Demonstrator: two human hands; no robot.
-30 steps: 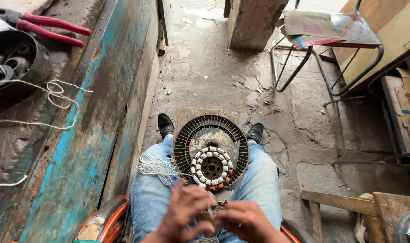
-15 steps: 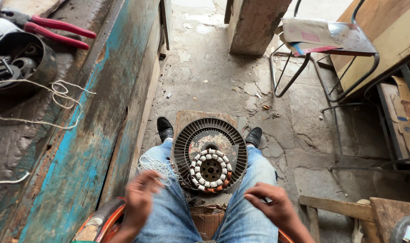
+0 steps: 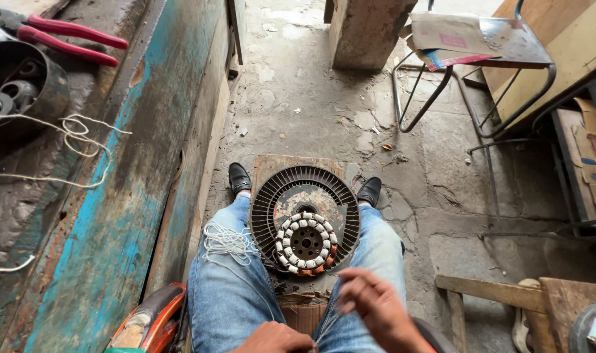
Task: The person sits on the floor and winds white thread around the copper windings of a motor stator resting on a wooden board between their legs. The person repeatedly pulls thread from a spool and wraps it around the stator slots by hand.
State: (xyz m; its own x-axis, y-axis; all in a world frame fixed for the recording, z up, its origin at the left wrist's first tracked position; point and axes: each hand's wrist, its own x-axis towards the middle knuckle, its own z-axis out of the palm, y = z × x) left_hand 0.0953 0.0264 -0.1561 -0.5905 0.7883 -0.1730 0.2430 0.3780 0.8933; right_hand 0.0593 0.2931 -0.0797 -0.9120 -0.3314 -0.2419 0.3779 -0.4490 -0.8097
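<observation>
Cracked concrete floor point(image 3: 298, 98) bears metal chair point(image 3: 481, 72) beyond stator point(image 3: 304, 225), hands point(image 3: 376, 307) near.

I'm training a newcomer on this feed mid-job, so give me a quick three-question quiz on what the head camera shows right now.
1. True or false: the round finned motor part rests between the seated person's knees.
2. Multiple choice: where do the red-handled pliers lie? A) on the floor by the shoes B) on the blue workbench at upper left C) on the metal chair
3. Short answer: what hangs over the person's left thigh, beside the motor part?

Key
1. True; it leans on a small wooden block, with the right hand just below it and the left hand at the bottom edge.
2. B
3. A bundle of white string.
</observation>
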